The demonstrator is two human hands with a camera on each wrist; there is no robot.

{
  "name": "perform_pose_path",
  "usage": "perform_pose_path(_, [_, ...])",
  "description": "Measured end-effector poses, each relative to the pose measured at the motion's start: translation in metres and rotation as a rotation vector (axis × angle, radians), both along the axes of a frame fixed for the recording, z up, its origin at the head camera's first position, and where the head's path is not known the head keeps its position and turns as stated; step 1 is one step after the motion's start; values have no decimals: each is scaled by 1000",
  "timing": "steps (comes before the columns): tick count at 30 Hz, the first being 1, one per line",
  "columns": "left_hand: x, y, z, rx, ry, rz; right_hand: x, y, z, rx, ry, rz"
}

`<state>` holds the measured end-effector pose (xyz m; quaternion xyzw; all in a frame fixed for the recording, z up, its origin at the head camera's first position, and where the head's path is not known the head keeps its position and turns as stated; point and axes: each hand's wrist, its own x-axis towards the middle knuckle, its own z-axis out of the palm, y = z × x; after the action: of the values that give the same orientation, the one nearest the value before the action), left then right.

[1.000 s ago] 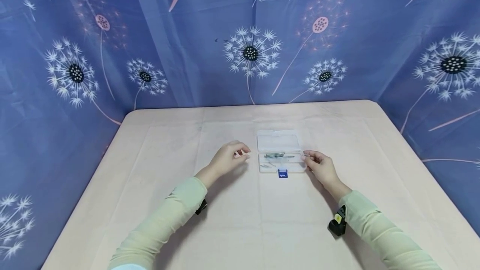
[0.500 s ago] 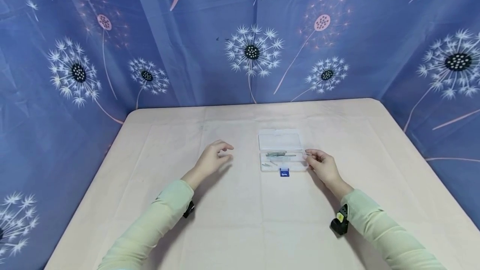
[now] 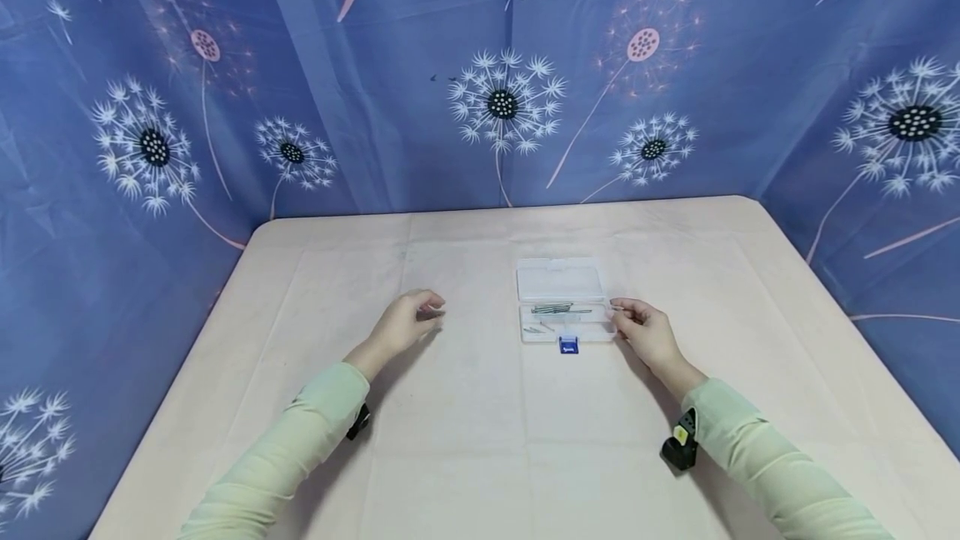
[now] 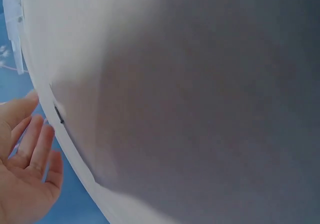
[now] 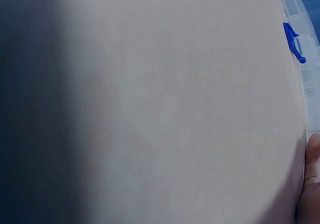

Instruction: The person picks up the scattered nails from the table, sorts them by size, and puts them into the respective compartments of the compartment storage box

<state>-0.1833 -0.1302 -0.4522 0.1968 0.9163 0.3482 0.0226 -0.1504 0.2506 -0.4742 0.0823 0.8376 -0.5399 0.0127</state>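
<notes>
A clear plastic compartment box [image 3: 530, 335] with a blue latch [image 3: 569, 346] lies on the table with its lid [image 3: 558, 279] folded back. In its rear compartment lies a bundle of long thin metal pieces [image 3: 551, 308], like screws or nails; a few shorter ones [image 3: 532, 330] lie in front. My right hand [image 3: 647, 335] holds the box's right end between thumb and fingers. My left hand [image 3: 405, 323] hovers left of the box, fingers loosely bent. In the left wrist view, a small dark screw-like piece [image 4: 59, 114] shows on the table just beyond the left hand's fingertips.
The table [image 3: 465, 457] has a pale, creased cover. Blue curtains [image 3: 420, 107] with dandelion prints stand behind it and at both sides. Black wrist cameras [image 3: 679, 444] sit under the green sleeves [image 3: 757, 448].
My left hand has moved left, away from the box, and its fingers have drawn a little closer together. The right hand stays at the box's right end.
</notes>
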Motion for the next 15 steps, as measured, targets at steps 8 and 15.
perform_pose_path(8, [-3,-6,-3,17,-54,-17,0,1,0,14,-12,6])
perform_pose_path(15, [-9,-8,-6,-13,-47,38,-1,1,0,-9,1,2])
